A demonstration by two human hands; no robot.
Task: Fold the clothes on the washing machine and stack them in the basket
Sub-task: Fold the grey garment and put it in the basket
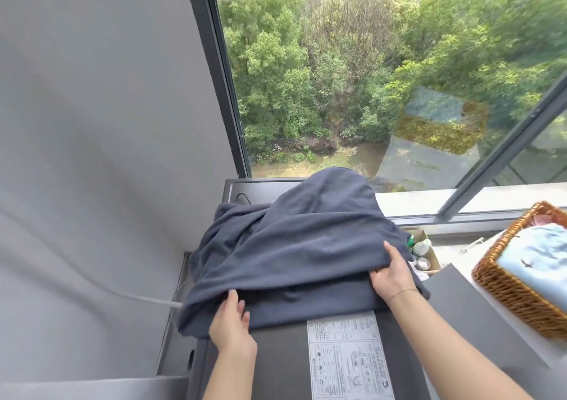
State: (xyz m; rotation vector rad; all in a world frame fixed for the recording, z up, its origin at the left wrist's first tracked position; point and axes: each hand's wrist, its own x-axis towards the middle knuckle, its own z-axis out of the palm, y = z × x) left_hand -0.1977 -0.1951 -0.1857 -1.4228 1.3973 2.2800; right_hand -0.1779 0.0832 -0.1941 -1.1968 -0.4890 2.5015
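Note:
A dark blue-grey garment lies spread and bunched over the top of the grey washing machine, its far end humped up against the window. My left hand grips the folded near edge at the left, thumb on top. My right hand grips the same edge at the right, fingers tucked under the upper layer. A brown wicker basket stands at the right on a white surface and holds a folded light blue cloth.
A white instruction label is stuck on the machine's lid. A grey wall stands on the left, with a white hose beside the machine. A large window is behind. A cardboard box with bottles sits between machine and basket.

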